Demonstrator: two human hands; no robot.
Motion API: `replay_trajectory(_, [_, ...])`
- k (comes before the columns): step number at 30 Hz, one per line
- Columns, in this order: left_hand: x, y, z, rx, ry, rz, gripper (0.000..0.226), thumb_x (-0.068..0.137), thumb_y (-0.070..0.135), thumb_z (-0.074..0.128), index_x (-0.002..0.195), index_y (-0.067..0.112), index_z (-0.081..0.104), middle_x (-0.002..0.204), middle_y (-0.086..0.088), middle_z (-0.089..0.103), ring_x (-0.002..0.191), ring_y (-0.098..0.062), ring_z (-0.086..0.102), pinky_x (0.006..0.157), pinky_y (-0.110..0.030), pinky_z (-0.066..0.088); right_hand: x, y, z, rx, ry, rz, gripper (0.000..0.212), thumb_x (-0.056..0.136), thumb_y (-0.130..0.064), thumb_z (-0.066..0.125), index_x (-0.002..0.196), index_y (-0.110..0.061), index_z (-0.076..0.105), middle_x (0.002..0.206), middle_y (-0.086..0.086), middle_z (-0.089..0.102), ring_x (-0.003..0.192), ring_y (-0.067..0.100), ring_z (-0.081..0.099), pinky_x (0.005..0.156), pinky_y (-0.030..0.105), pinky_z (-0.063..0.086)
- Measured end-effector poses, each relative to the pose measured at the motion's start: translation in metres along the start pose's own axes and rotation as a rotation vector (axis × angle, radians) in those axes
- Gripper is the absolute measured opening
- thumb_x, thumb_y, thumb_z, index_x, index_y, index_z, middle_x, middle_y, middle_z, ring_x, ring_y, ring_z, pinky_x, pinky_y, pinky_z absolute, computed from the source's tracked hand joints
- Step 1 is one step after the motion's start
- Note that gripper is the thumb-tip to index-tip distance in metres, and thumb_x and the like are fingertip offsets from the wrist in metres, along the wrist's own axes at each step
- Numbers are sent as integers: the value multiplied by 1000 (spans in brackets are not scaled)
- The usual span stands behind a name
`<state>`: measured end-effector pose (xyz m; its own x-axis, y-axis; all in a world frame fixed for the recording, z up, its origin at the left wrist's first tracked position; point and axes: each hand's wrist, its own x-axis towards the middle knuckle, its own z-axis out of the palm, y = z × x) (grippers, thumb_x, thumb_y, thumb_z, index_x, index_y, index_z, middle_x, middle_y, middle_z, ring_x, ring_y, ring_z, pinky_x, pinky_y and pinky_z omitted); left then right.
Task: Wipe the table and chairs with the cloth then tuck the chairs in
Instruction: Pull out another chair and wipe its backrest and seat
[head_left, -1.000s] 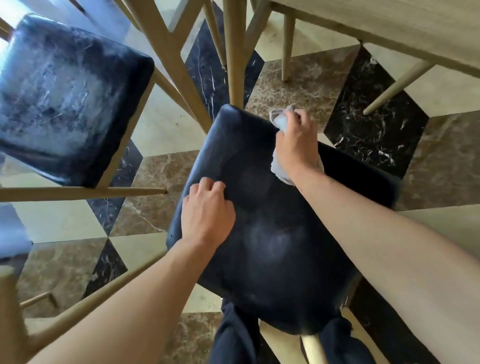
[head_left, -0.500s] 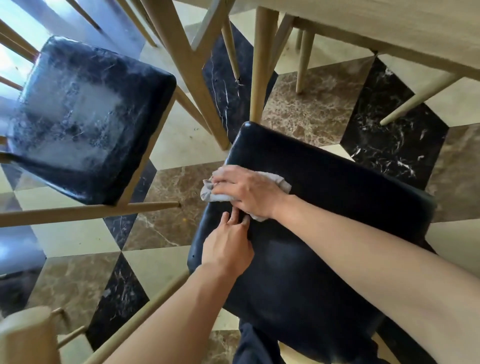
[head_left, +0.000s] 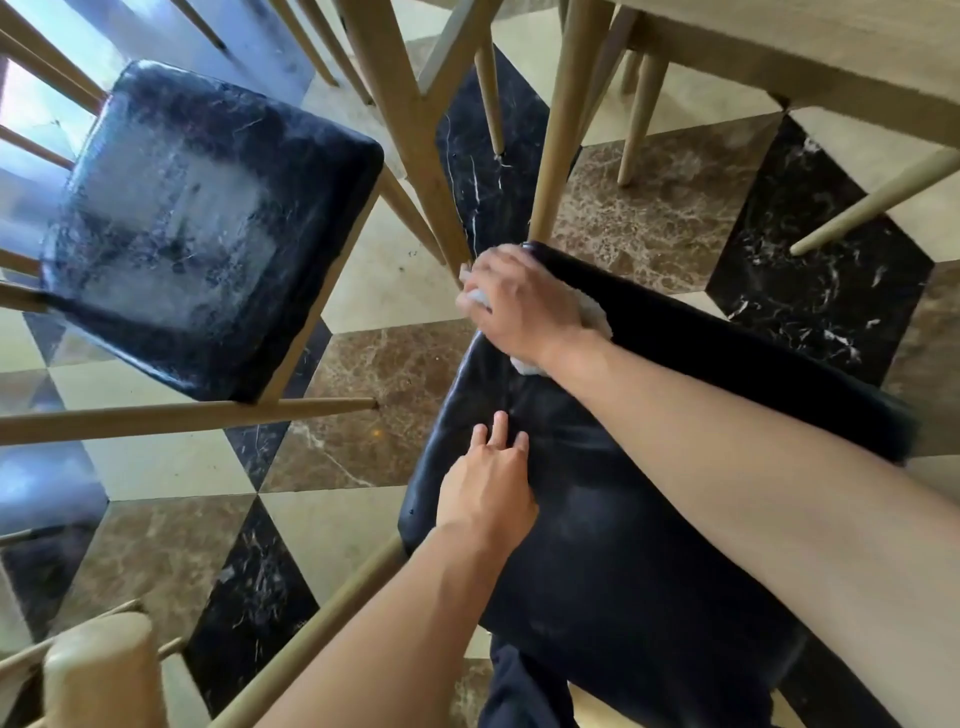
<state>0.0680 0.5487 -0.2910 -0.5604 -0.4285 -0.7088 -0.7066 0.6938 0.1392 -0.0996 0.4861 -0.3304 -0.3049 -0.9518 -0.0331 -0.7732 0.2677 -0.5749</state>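
Your right hand (head_left: 524, 306) grips the cloth (head_left: 597, 317) at the seat's (head_left: 623, 545) far-left corner — your left hand (head_left: 485, 491), fingers flat, braces nearer you.

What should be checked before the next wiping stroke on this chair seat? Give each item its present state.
1. Cloth in the right hand: ok, gripped, edges showing around the hand.
2. Cloth against the near seat: ok, at its far left corner.
3. Left hand steadying the seat: ok, fingers flat near the left edge.
4. Stroke path free: not ok, the left hand lies just behind the cloth.
5. Table leg clearance: cannot tell, it stands close to that corner.
6. Other seat wiped: cannot tell, it looks smeared.
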Motion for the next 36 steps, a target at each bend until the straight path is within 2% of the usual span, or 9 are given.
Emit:
replay_trajectory(2, [-5, 2, 4, 1, -47, -16, 74, 93, 19, 49, 158, 15, 14, 166, -8, -3, 152, -29, 0, 112, -41, 38, -37, -18, 5, 35, -112, -168, 29, 100, -30, 56, 106, -6, 72, 114, 10, 67, 119, 28, 54, 107, 41, 39])
replay_trajectory(4, [-17, 6, 6, -5, -54, 8, 67, 92, 23, 48, 155, 12, 26, 164, -14, 13, 151, -33, 1, 116, -44, 32, -72, -27, 13, 43, -122, -337, 22, 96, -25, 66, 106, -7, 74, 115, 12, 69, 121, 31, 57, 115, 39, 34])
replay_trajectory(7, [-41, -4, 1, 18, 145, 139, 35, 91, 29, 41, 109, 17, 69, 117, -4, 66, 122, -27, 51, 90, -36, 51, -99, -16, 15, -38, -158, -470, 31, 95, -24, 68, 123, -12, 70, 133, 12, 63, 132, 32, 52, 118, 45, 33])
replay_trajectory(9, [-54, -24, -6, -38, 298, 90, 27, 87, 28, 46, 84, 15, 69, 90, -2, 68, 95, -26, 59, 75, -38, 52, -93, -3, 10, -96, -137, -413, 34, 97, -22, 66, 130, -13, 66, 138, 13, 60, 134, 34, 50, 116, 51, 35])
replay_trajectory(15, [-49, -67, -38, -294, 285, -555, 26, 90, 26, 47, 99, 8, 63, 103, -14, 63, 95, -35, 59, 83, -45, 52, -69, -43, 31, -298, -48, -237, 33, 99, -19, 52, 127, -10, 67, 128, 6, 65, 132, 33, 50, 119, 48, 28])
replay_trajectory(20, [-40, -71, -61, -237, 377, -500, 26, 86, 27, 48, 94, 7, 61, 102, -14, 63, 91, -35, 58, 79, -44, 50, -148, -96, 70, -196, -195, -408, 27, 95, -26, 56, 114, -10, 68, 128, 9, 61, 130, 30, 50, 119, 41, 29])
replay_trajectory(27, [-41, -72, -59, -265, 432, -507, 26, 88, 27, 47, 91, 7, 63, 95, -13, 64, 84, -34, 60, 77, -46, 54, -204, -55, 59, -352, -281, -713, 42, 94, -8, 44, 133, -14, 60, 144, 9, 53, 141, 35, 41, 119, 45, 28])
replay_trajectory(32, [-42, -70, -58, -324, 452, -548, 24, 87, 28, 49, 91, 7, 60, 92, -11, 60, 88, -34, 59, 72, -40, 45, -144, -50, 51, -562, -144, -416, 46, 89, -21, 66, 134, -11, 62, 143, 6, 56, 141, 35, 43, 118, 46, 31])
replay_trajectory(36, [-42, -67, -62, -347, 465, -517, 23, 86, 27, 46, 86, 7, 57, 93, -11, 62, 86, -34, 60, 74, -42, 51, -165, -88, 70, -441, -115, -265, 35, 100, -15, 47, 131, -8, 63, 137, 9, 61, 138, 33, 47, 117, 43, 35])
